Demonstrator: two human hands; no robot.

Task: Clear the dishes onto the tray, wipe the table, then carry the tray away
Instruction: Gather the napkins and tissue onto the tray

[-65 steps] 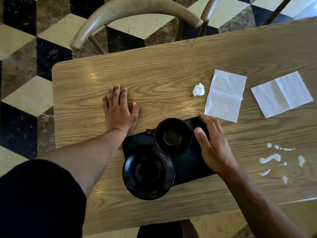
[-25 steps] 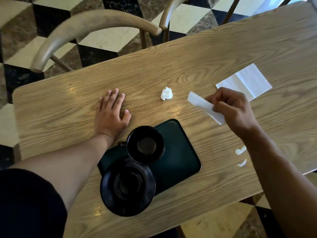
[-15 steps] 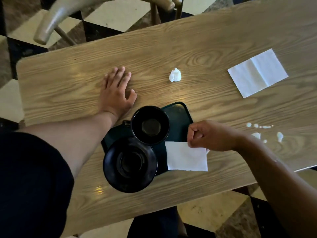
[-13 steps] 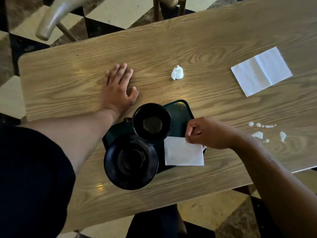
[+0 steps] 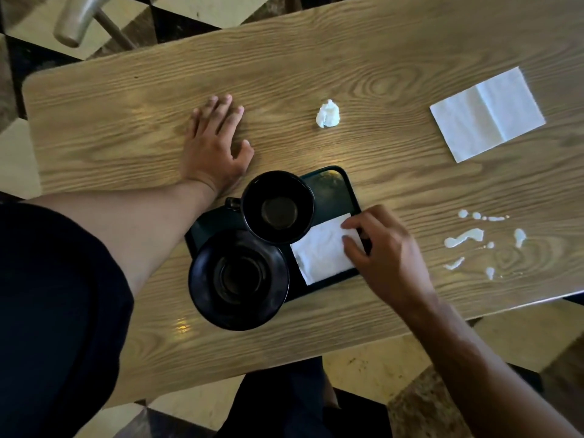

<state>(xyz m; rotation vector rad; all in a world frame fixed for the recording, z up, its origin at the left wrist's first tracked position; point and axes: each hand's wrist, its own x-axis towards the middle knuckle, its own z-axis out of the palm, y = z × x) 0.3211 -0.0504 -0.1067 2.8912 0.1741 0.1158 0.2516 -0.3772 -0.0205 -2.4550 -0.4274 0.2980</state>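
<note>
- Tray [image 5: 335, 184]: a dark rectangular tray with rounded corners is seen on the wooden table [image 5: 379, 74], near the table's near edge; its long axis runs from near-left to far-right, slightly skewed against the table edge.
- Cup [image 5: 278, 211]: a black cup is stood upright on the tray's far half, its mouth turned up, its small handle pointed to the left.
- Saucer [image 5: 238, 279]: a black saucer is laid on the tray's near-left end, overhanging the tray's edge toward the table's near side; its rim is touched or overlapped by the cup.
- Flat napkin [image 5: 322, 251]: a white napkin is laid on the tray's right part, just beside the cup and saucer, its edges tilted like the tray's.
- Right hand [image 5: 384, 251]: the napkin's right edge is touched by the fingertips [image 5: 347, 240]; the fingers are loosely curled and the paper is pressed or pinched lightly, which of the two cannot be told.
- Left hand [image 5: 216, 147]: it is laid flat and spread on the bare table left of the tray, nothing being held.
- Crumpled tissue [image 5: 328, 113]: a small white ball is left beyond the tray.
- Second napkin [image 5: 486, 113]: a creased white square is left at the far right, well apart from the tray.
- Spilled drops [image 5: 464, 238]: white liquid is spattered on the wood to the right of the right hand.
</note>
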